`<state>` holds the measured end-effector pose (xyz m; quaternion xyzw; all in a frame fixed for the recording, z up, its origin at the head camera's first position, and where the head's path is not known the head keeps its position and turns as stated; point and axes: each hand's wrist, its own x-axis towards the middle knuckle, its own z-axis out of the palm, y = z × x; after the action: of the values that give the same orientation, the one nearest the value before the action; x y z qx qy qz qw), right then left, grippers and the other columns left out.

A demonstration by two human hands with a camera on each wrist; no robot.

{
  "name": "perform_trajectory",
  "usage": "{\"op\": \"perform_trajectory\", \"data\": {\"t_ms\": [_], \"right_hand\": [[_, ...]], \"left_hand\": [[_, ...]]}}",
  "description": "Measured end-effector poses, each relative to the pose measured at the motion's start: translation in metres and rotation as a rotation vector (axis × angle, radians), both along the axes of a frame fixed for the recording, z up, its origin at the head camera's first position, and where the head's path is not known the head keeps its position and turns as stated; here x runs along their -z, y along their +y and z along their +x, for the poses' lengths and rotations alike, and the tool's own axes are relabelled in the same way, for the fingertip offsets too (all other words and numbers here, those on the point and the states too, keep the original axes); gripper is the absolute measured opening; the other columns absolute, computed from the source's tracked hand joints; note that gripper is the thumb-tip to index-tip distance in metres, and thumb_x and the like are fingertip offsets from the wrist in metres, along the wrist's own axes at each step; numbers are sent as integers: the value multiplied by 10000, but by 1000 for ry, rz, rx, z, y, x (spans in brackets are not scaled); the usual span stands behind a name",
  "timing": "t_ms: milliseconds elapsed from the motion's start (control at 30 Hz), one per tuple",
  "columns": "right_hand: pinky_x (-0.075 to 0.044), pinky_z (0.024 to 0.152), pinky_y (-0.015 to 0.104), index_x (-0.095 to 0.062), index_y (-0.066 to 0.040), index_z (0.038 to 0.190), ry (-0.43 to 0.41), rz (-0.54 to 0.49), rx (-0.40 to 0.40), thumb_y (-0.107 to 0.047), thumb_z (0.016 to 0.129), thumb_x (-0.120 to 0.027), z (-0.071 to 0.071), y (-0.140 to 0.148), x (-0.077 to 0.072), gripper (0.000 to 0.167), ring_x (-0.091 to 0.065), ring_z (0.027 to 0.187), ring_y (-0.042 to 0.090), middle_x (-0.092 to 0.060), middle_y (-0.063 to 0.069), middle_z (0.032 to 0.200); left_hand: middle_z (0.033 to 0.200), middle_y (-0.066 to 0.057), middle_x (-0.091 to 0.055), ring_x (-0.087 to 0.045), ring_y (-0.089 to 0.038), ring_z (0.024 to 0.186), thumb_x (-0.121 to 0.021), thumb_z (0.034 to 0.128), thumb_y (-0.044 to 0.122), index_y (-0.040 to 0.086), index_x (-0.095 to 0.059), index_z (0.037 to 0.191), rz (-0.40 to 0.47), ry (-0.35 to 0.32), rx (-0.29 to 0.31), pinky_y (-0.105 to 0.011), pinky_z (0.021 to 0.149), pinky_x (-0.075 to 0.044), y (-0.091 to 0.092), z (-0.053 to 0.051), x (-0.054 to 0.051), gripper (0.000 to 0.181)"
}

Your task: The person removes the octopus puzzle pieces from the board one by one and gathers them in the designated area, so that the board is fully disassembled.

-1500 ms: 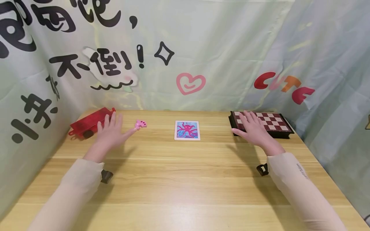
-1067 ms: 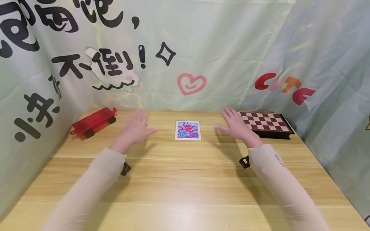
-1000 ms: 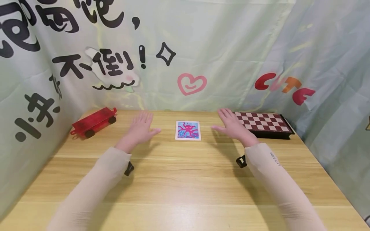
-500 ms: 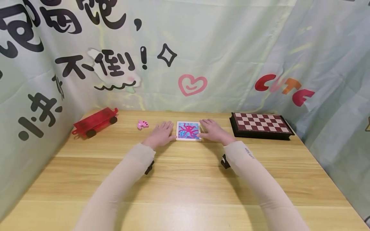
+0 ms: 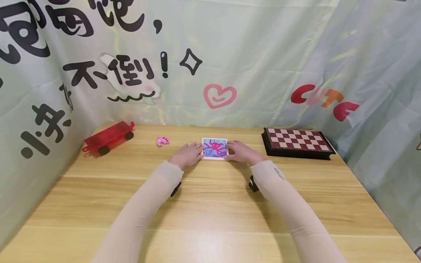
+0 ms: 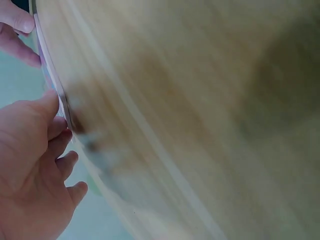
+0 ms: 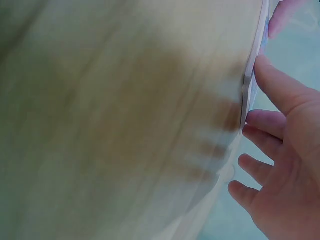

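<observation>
A person's left hand and right hand bracket a card bearing a pink octopus, set toward twelve o'clock on the wooden surface. The left grip pinches the card's nine-o'clock side and the right grip its three-o'clock side, each with thumb and forefinger at the edge; the spare fingers curl loosely, as the wrist views show. Whether the card's underside is clear of the surface cannot be told.

A pink piece lies at nine o'clock from the card, with a red cart farther out in the same direction; a chessboard rests at three o'clock, apart from the right hand.

The step in hand looks like a two-sided hold on the card, and it calls for matched pressure: thumbs near the six-o'clock corners, fingertips on the side edges, neither hand pulling harder. Squeezing inward too firmly could bow the card or shift it; a light, even pinch with both wrists level should serve best.
</observation>
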<state>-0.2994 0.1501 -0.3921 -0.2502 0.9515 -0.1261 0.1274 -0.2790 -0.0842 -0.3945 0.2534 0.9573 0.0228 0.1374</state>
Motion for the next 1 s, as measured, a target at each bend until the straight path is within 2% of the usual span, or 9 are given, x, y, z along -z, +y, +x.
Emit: {"op": "perform_trajectory", "data": {"t_ms": [167,267,367,533,733,1000], "right_hand": [[-258,1049,447,-476,41,1293,24,-8,-35,-308,877,-635,3,-2,1,566,-320,1263,371,-412,189,1361],[-304,1022,439,-531,35,1211,53,-6,-76,-306,868,-648,8,-4,2,497,-390,1204,356,-469,185,1293],[-301,1028,431,-528,35,1221,63,18,-95,-328,865,-647,15,-7,1,523,-392,1212,350,-466,186,1302],[-269,1047,438,-442,63,1322,64,68,-110,-357,869,-633,31,-12,-3,647,-339,1266,368,-399,212,1371],[-305,1028,438,-469,65,1300,117,111,-159,-368,860,-642,52,-17,-7,642,-387,1231,368,-438,208,1338],[-333,1009,433,-525,74,1241,152,106,-208,-373,824,-683,76,-23,-10,631,-425,1191,366,-490,207,1279]], "left_hand": [[1495,-115,-209,-149,-296,1365,-370,991,375,35,-244,1448,12,19,33,-458,1091,-115,-4,2,3,583],[1480,-131,-246,-176,-314,1355,-404,977,388,26,-281,1435,28,40,56,-465,1087,-131,-9,8,5,596],[1457,-144,-295,-209,-329,1343,-446,958,401,18,-327,1416,48,69,76,-468,1081,-157,-14,16,6,609],[1421,-156,-359,-247,-350,1325,-501,923,432,7,-395,1380,86,116,108,-469,1075,-181,-23,32,7,634],[1362,-176,-434,-305,-370,1294,-554,890,434,-8,-482,1318,123,185,153,-470,1066,-208,-30,50,7,619],[1287,-172,-504,-354,-346,1266,-657,819,421,-24,-547,1251,153,153,126,-455,1068,-215,-33,69,2,630]]}}
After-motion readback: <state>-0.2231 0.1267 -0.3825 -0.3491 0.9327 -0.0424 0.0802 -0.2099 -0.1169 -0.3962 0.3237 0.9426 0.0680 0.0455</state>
